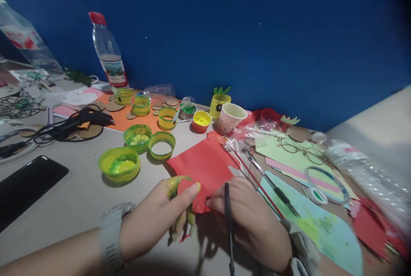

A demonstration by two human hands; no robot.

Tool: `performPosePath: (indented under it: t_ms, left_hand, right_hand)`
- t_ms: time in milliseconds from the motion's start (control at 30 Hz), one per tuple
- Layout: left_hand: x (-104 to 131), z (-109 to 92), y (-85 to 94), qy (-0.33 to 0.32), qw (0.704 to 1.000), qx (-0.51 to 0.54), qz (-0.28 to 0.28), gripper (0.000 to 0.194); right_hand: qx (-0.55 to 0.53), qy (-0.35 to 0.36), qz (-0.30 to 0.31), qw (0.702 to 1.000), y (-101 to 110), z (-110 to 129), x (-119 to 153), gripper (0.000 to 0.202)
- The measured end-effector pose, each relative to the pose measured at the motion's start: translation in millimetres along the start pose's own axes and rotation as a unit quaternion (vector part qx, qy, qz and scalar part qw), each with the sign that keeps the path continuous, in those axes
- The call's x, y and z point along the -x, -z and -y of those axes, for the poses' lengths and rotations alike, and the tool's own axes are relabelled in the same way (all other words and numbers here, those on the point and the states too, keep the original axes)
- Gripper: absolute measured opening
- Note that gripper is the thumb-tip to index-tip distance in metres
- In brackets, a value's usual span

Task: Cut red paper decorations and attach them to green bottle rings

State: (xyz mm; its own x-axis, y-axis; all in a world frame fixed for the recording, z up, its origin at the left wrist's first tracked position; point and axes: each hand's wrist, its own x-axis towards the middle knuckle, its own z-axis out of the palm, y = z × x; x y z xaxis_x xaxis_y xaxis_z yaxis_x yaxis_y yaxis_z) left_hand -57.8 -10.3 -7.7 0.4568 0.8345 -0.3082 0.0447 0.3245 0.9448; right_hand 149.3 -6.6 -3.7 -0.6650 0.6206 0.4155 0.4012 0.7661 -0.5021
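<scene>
One desk (80,211), pale and smooth, its far edge along a blue wall. One clear plastic bottle (111,61), tapering, red-capped, by the far edge, left of centre. One red sheet (201,160), matte paper, mid-desk, just beyond our hands. One left hand (154,218), paint-smeared, its fingers narrowed on a small folded piece, thumb on top. One right hand (247,220), fingers curled, a slim dark tool (228,224) held in them, their tips at the piece's right side; the tool's kind we cannot tell. Two green-yellow bowls (119,165), round, streaked, left of the red sheet. One folded piece (199,196), red, creased, papery, held between our hands towards the near edge, centre. For good handling, we judge: pinch lightly beside each crease, steady with the left thumb, turn the tool outward, press folds gradually, and keep wet paint, if any, off the red surface.
</scene>
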Motion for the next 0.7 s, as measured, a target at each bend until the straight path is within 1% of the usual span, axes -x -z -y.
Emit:
performPosePath:
  t_ms: [67,133,233,300,367,433,467,500,533,567,600,633,700]
  left_hand:
    - [-2.6,-2.6,-2.0,0.031,0.999,-0.003,-0.02,0.035]
    - [-4.6,-3.8,-2.4,0.042,0.999,-0.006,-0.021,0.033]
    - [-6.3,-1.1,-0.7,0.039,0.999,-0.007,0.003,0.032]
    - [-7.2,1.8,0.3,0.034,0.999,0.001,0.02,0.031]
    - [-7.8,3.0,0.2,0.026,0.999,0.019,0.024,0.031]
    - [-7.8,0.9,-0.6,0.011,0.999,0.04,0.009,0.03]
    - [-7.4,-1.2,-1.2,0.004,0.999,0.052,-0.003,0.03]
    - [-6.8,-4.0,-1.7,0.0,0.998,0.064,-0.015,0.03]
    - [-6.0,-7.0,-2.1,-0.005,0.997,0.076,-0.026,0.029]
    - [-5.0,-10.1,-2.5,-0.008,0.996,0.087,-0.034,0.029]
    - [-4.0,-12.8,-2.6,-0.011,0.994,0.098,-0.039,0.029]
    - [-3.2,-15.0,-2.7,-0.014,0.994,0.105,-0.04,0.03]
    - [-2.0,-17.4,-2.3,-0.025,0.993,0.112,-0.037,0.031]
  right_hand:
    - [0.037,0.037,0.006,0.999,3.0,-2.9,1.6,0.026]
    - [0.068,0.057,-0.007,0.996,5.4,-6.1,2.6,0.026]
    - [0.107,0.043,-0.046,0.992,6.7,-10.6,2.9,0.029]
    - [0.114,-0.001,-0.067,0.991,6.3,-11.3,1.8,0.031]
    - [0.09,-0.076,-0.092,0.989,6.3,-8.6,-0.3,0.029]
    - [0.028,-0.165,-0.127,0.978,8.2,-2.8,-2.6,0.024]
    - [-0.017,-0.2,-0.132,0.971,10.2,0.9,-3.7,0.018]
    - [-0.069,-0.223,-0.121,0.965,12.8,4.7,-4.6,0.013]
    - [-0.131,-0.23,-0.081,0.961,15.7,8.5,-5.5,0.013]
    - [-0.193,-0.223,-0.015,0.955,18.7,11.9,-6.3,0.021]
    - [-0.248,-0.218,0.059,0.942,21.5,14.8,-7.2,0.028]
    - [-0.279,-0.218,0.114,0.928,24.0,17.3,-8.2,0.033]
    - [-0.279,-0.218,0.139,0.925,27.6,20.7,-10.9,0.042]
